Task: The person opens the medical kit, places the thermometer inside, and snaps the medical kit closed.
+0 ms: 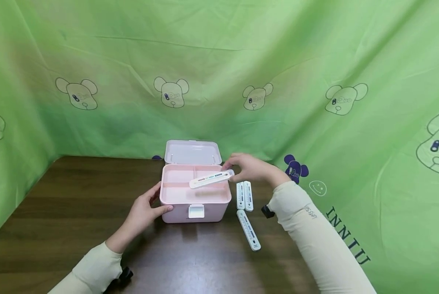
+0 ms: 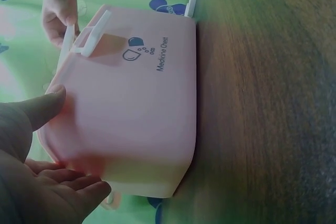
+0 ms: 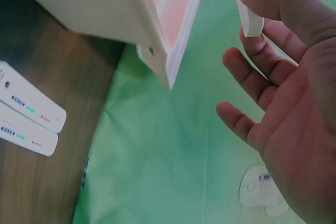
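Observation:
A pink medicine chest [image 1: 210,214] stands on the table with its lid [image 1: 193,152] raised and a divided tray [image 1: 177,193] showing at the top. My left hand [image 1: 143,212] grips its front left corner, thumb on the front face and fingers along the side, as the left wrist view also shows [image 2: 52,182]. Above the tray, my right hand [image 1: 250,166] pinches one end of a white thermometer [image 1: 212,179] between thumb and fingers. In the right wrist view only that end of the thermometer [image 3: 247,9] shows.
Two white thermometers [image 1: 240,196] lie side by side to the right of the chest. Another thermometer [image 1: 248,230] lies slanted in front of them. A green printed cloth [image 1: 219,49] hangs behind and beside the brown wooden table [image 1: 94,196].

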`<state>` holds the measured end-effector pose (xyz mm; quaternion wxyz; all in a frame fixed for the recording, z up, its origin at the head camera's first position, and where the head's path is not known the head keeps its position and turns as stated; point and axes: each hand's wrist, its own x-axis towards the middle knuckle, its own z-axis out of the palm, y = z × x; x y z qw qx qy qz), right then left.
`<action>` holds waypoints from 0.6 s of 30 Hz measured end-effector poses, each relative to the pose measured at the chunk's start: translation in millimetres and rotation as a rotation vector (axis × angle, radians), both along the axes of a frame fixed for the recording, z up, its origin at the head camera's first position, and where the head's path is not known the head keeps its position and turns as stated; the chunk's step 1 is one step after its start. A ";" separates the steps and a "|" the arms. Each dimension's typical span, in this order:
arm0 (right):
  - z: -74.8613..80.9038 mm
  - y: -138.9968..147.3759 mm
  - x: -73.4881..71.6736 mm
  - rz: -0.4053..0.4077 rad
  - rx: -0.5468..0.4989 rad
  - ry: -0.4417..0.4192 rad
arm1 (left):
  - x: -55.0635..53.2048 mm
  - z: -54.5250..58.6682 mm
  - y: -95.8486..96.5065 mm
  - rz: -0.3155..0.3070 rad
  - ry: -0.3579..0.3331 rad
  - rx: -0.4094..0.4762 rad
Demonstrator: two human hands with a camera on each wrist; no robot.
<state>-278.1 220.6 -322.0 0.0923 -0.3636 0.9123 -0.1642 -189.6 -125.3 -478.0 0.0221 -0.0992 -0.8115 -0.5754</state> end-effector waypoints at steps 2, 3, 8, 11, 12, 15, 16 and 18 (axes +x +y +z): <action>-0.9 -9.9 -0.5 0.032 0.019 -0.006 | -0.1 0.1 -0.3 0.004 -0.003 0.005; -1.7 -14.3 -0.7 0.047 0.031 -0.007 | -0.2 0.1 -0.3 0.005 -0.003 0.007; -7.4 -29.9 0.3 0.085 0.100 -0.003 | -1.2 -0.3 1.2 0.001 0.003 0.001; -10.0 -36.2 1.9 0.112 0.130 0.020 | -1.9 -0.3 1.2 0.005 0.010 -0.005; -10.5 -38.3 2.5 0.121 0.138 0.023 | -2.0 -0.2 1.0 0.007 0.013 -0.005; -12.3 -43.8 4.4 0.143 0.157 0.013 | -1.9 -0.2 -0.1 0.011 0.019 -0.010; -13.0 -45.4 4.9 0.148 0.164 0.006 | -1.8 -0.1 -0.4 0.010 0.020 -0.012; -14.8 -47.6 5.3 0.159 0.176 0.000 | -1.9 -0.4 -1.1 0.010 0.023 -0.014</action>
